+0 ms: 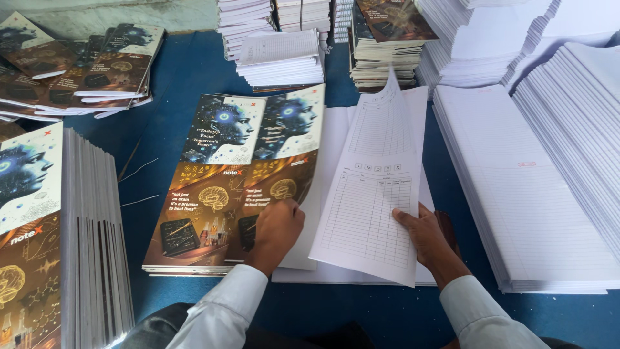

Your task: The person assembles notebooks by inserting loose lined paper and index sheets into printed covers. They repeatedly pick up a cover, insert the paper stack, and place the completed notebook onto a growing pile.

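Note:
My right hand (428,234) pinches the lower right edge of a white ruled sheet (374,194) with a printed table, held tilted above a low pile of white sheets (336,136). My left hand (278,227) lifts the right edge of a glossy printed cover sheet (284,155), which curls up from a stack of the same covers (200,213). The covers show a blue head at the top and a brown lower half with a brain drawing. Both sleeves are white.
A blue table (174,84) carries tall stacks of ruled white paper (529,187) on the right, a thick pile of covers (58,245) at the near left, bound notebooks (84,71) at the far left, and more stacks (381,45) along the back.

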